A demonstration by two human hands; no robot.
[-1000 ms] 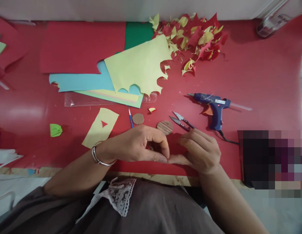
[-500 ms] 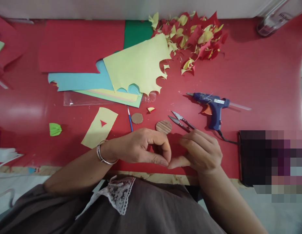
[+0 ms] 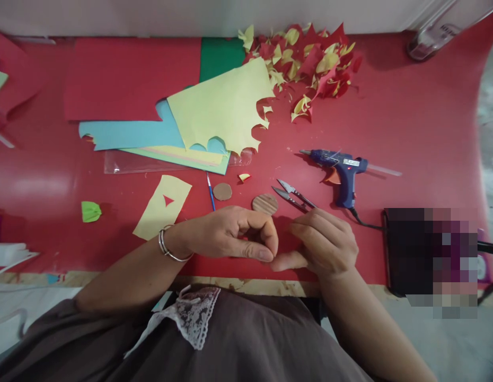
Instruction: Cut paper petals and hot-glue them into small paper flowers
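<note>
My left hand, with bangles at its wrist, is curled with thumb and fingertips pressed together; anything between them is too small or hidden to make out. Beside it on the right, my right hand is bent, its thumb reaching toward the left fingertips and its fingers curled; what it may hold cannot be seen. Just above the hands lie a ridged cardboard disc, a smooth brown disc, small snips and a thin blue brush. A small red and yellow scrap lies above the discs.
A blue glue gun lies at the right, its cord running to a dark pixelated area. Behind are a yellow cut sheet, a red sheet and a scrap pile. A green piece is at left.
The view has shifted slightly, so the objects on the right sit further left. Both hands keep nearly the same pose. A small red light now shows on the glue gun.
</note>
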